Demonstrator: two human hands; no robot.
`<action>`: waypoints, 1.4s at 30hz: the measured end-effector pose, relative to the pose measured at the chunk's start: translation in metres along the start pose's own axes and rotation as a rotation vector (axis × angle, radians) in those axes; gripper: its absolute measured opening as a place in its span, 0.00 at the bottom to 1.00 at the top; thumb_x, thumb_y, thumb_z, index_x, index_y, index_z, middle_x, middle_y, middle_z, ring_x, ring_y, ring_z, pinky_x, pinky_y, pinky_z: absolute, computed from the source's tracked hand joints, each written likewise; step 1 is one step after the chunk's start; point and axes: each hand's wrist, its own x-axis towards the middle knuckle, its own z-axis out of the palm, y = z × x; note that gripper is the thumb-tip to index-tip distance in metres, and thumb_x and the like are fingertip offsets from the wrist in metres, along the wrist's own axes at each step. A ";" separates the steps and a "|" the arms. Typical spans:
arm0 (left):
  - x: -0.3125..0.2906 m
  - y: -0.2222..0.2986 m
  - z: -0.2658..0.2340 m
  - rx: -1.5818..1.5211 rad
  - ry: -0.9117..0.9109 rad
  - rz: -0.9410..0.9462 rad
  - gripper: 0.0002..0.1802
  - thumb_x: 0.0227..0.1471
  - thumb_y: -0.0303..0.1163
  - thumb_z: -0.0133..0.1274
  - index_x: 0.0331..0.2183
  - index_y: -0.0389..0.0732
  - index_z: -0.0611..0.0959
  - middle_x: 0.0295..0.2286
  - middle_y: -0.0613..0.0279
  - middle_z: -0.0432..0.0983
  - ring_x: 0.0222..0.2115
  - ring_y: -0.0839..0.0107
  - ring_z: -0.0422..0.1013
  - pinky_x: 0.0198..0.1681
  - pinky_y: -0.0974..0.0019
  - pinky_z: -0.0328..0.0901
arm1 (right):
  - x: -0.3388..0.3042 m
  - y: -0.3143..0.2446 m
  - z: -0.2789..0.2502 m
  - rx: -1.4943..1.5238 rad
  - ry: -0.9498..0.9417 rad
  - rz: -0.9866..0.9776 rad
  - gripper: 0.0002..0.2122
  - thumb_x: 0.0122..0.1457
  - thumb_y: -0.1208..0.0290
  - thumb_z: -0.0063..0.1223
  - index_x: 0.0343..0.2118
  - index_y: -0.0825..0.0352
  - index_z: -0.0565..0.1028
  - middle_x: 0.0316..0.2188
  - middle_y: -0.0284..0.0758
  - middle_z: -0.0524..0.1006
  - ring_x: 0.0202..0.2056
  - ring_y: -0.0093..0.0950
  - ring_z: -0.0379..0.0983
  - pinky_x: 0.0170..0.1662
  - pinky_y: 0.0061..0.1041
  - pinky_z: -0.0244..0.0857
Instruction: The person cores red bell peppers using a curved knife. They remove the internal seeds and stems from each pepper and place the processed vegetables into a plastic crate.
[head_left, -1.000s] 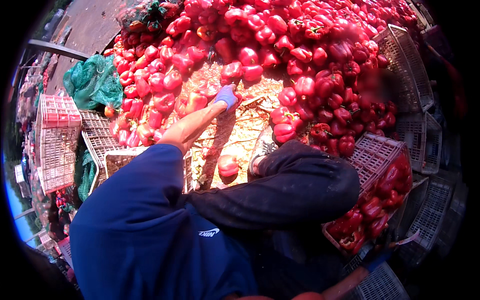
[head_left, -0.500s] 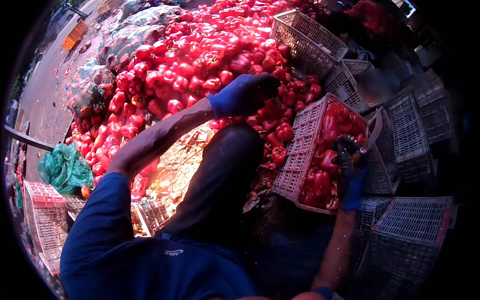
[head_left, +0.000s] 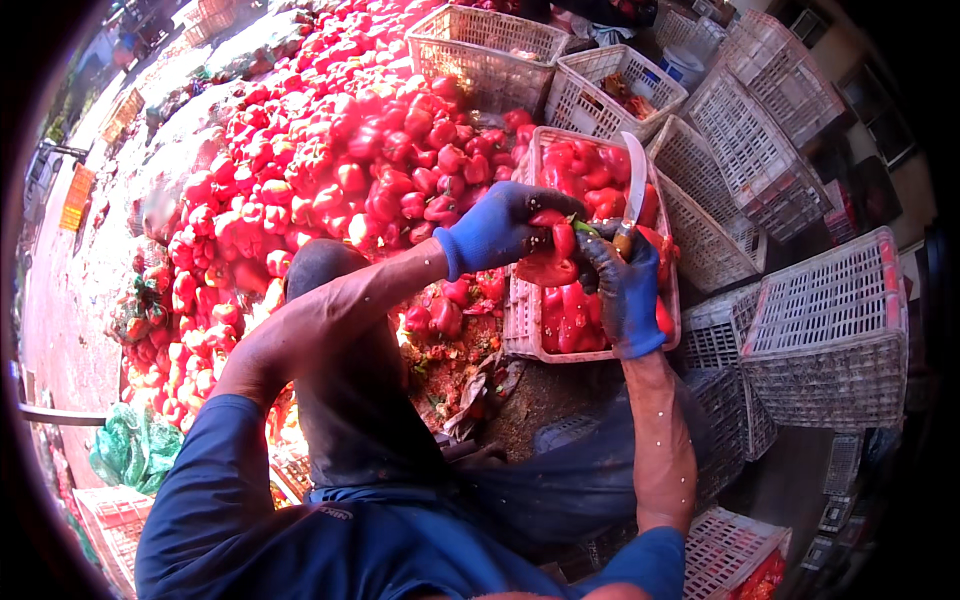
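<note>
My left hand (head_left: 492,228), in a blue glove with dark fingers, is closed round a red bell pepper (head_left: 546,268) above the near part of a plastic crate (head_left: 522,325). My right hand (head_left: 628,290), gloved alike, grips a knife (head_left: 637,175) by its wooden handle, the curved blade pointing up and away. The right fingertips reach the pepper's green stem (head_left: 585,229). Whether they pinch it I cannot tell. Under both hands the crate holds many red peppers (head_left: 575,320).
A large heap of red peppers (head_left: 330,180) spreads ahead and left. Other crates stand beyond and to the right, including a stacked crate (head_left: 825,330) and a crate with scraps (head_left: 615,90). Green netting (head_left: 135,450) lies at left. Plant scraps (head_left: 450,385) litter the ground by my knee.
My left hand has come from over the heap to the crate and now shows a pepper in its grip. My right hand, still with the knife, has met it there. The view has shifted.
</note>
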 end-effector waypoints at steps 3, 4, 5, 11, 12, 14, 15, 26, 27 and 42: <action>0.005 -0.017 0.004 -0.372 0.099 -0.196 0.21 0.56 0.30 0.60 0.51 0.34 0.83 0.43 0.64 0.82 0.45 0.78 0.75 0.50 0.69 0.70 | 0.001 -0.052 0.014 0.186 0.224 0.096 0.09 0.63 0.65 0.62 0.31 0.64 0.79 0.23 0.27 0.76 0.21 0.14 0.68 0.23 0.19 0.61; 0.010 -0.017 0.010 -0.476 0.102 -0.221 0.21 0.55 0.29 0.60 0.51 0.34 0.83 0.42 0.65 0.82 0.44 0.78 0.74 0.49 0.70 0.70 | 0.014 -0.051 -0.011 0.160 0.312 0.024 0.07 0.62 0.67 0.63 0.36 0.64 0.79 0.24 0.27 0.77 0.21 0.16 0.69 0.23 0.18 0.61; 0.011 -0.015 0.008 -0.562 0.118 -0.251 0.21 0.54 0.28 0.59 0.50 0.34 0.83 0.41 0.65 0.82 0.44 0.79 0.74 0.48 0.71 0.70 | 0.028 -0.049 -0.039 0.147 0.385 -0.048 0.08 0.61 0.69 0.64 0.41 0.63 0.79 0.26 0.28 0.78 0.21 0.18 0.71 0.23 0.17 0.62; 0.057 -0.031 -0.019 -0.051 0.149 -0.248 0.23 0.47 0.22 0.58 0.48 0.35 0.83 0.34 0.59 0.85 0.35 0.70 0.81 0.39 0.67 0.74 | 0.023 -0.081 -0.099 0.162 0.505 -0.247 0.12 0.63 0.65 0.61 0.46 0.63 0.79 0.32 0.29 0.79 0.31 0.17 0.73 0.31 0.18 0.65; 0.068 -0.036 -0.016 0.186 0.136 -0.100 0.23 0.46 0.22 0.59 0.47 0.36 0.84 0.37 0.55 0.85 0.37 0.66 0.81 0.42 0.65 0.74 | 0.020 -0.088 -0.096 0.169 0.504 -0.240 0.12 0.63 0.65 0.61 0.47 0.63 0.79 0.33 0.29 0.79 0.32 0.17 0.73 0.32 0.18 0.65; 0.081 -0.050 -0.001 0.296 0.143 0.022 0.22 0.44 0.23 0.59 0.45 0.38 0.85 0.43 0.48 0.83 0.45 0.58 0.80 0.49 0.60 0.72 | 0.019 -0.085 -0.103 0.159 0.455 -0.250 0.13 0.64 0.66 0.59 0.49 0.64 0.78 0.36 0.29 0.79 0.34 0.18 0.74 0.34 0.18 0.66; 0.088 -0.052 0.020 0.391 0.166 0.020 0.26 0.43 0.24 0.60 0.49 0.38 0.83 0.45 0.48 0.82 0.45 0.56 0.80 0.50 0.59 0.72 | 0.015 -0.079 -0.116 -0.199 0.412 -0.442 0.13 0.63 0.66 0.60 0.49 0.64 0.78 0.36 0.29 0.79 0.34 0.18 0.74 0.35 0.19 0.67; 0.060 -0.146 0.212 0.494 -0.268 0.181 0.22 0.53 0.33 0.57 0.50 0.40 0.79 0.49 0.47 0.76 0.50 0.46 0.72 0.52 0.50 0.69 | 0.013 -0.085 -0.105 0.032 0.515 -0.366 0.12 0.63 0.65 0.61 0.46 0.65 0.79 0.34 0.30 0.80 0.32 0.18 0.73 0.32 0.18 0.65; 0.057 -0.149 0.221 0.567 -0.171 0.239 0.19 0.52 0.32 0.57 0.48 0.40 0.81 0.46 0.48 0.77 0.47 0.46 0.73 0.50 0.50 0.70 | 0.014 -0.086 -0.106 0.104 0.539 -0.342 0.12 0.63 0.65 0.61 0.45 0.65 0.79 0.33 0.30 0.79 0.31 0.17 0.73 0.32 0.18 0.65; 0.077 0.051 0.072 -0.235 -0.043 -0.203 0.36 0.60 0.56 0.59 0.57 0.37 0.78 0.41 0.60 0.83 0.34 0.75 0.79 0.34 0.72 0.72 | 0.010 -0.095 -0.089 0.131 0.381 -0.279 0.11 0.59 0.66 0.65 0.42 0.65 0.80 0.31 0.30 0.82 0.28 0.18 0.76 0.29 0.17 0.65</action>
